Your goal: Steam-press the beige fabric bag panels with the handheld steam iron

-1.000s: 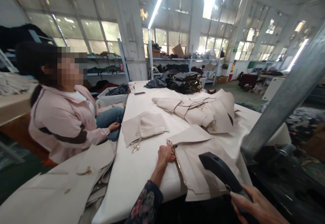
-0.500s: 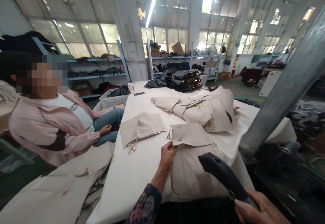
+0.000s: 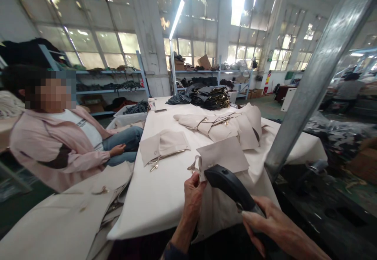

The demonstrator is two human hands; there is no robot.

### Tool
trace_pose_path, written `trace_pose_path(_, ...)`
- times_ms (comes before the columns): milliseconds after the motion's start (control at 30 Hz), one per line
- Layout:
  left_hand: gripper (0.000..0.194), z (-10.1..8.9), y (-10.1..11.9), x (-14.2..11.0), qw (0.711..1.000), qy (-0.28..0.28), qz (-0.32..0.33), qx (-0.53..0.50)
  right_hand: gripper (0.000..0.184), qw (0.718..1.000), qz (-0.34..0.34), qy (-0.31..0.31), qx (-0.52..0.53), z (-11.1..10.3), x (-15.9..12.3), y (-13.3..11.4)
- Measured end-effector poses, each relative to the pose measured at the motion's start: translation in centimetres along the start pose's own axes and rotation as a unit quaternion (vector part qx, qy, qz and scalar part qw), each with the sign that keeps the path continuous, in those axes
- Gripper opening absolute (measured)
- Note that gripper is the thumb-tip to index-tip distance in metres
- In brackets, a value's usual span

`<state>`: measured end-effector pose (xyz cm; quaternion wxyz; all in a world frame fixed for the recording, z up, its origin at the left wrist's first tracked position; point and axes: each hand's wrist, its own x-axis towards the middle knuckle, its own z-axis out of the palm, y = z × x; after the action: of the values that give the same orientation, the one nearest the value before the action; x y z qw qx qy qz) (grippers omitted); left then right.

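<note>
My left hand (image 3: 194, 193) is closed, thumb and fingers pinching the left edge of a beige fabric bag piece (image 3: 222, 154) near a short strap with a metal clasp (image 3: 193, 166). The piece's flap is raised and its lower part hangs over the table's front edge. In my right hand (image 3: 265, 220) is a black curved hand tool (image 3: 228, 179); its exact kind is unclear. A finger lies at a small metal part on its underside. The tool's blunt tip is in front of the flap, close to my left hand; whether it touches the fabric I cannot tell.
Another beige piece (image 3: 166, 146) with a clasp lies left on the white-covered table (image 3: 153, 197). Behind are beige pieces (image 3: 220, 124) and a black stack (image 3: 206, 95). A slanted metal post (image 3: 309, 83) stands right. A person (image 3: 67, 146) sits left beside more beige pieces (image 3: 64, 216).
My right hand has brought the black tool up and left to the bag piece's flap. My left hand has lifted the flap's edge and strap slightly. The view has turned a little right.
</note>
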<state>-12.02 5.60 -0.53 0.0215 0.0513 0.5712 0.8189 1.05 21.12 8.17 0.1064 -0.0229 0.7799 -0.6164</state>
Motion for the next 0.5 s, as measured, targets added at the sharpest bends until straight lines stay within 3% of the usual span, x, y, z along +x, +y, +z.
trace_pose_path(133,0.029,-1.2,-0.4,-3.3,0.992,0.018,-0.044,-0.116,0.030,0.999,0.003,0.029,-0.013,0.8,-0.6,0.3)
trace_pose_path(300,0.034,-3.2,-1.1,-6.3,0.976,0.062,-0.063,-0.200,0.039,0.994,0.010,0.098,-0.056,-0.2,-3.6,-0.6)
trace_pose_path(400,0.031,-3.8,-1.7,-7.6,0.973,0.067,-0.068,-0.209,0.038,0.994,0.029,0.078,-0.066,0.0,-5.5,-0.2)
trace_pose_path(500,0.029,-3.9,-2.2,-8.7,0.976,0.047,-0.058,-0.205,0.034,0.997,0.025,0.033,-0.060,1.6,-6.8,0.7)
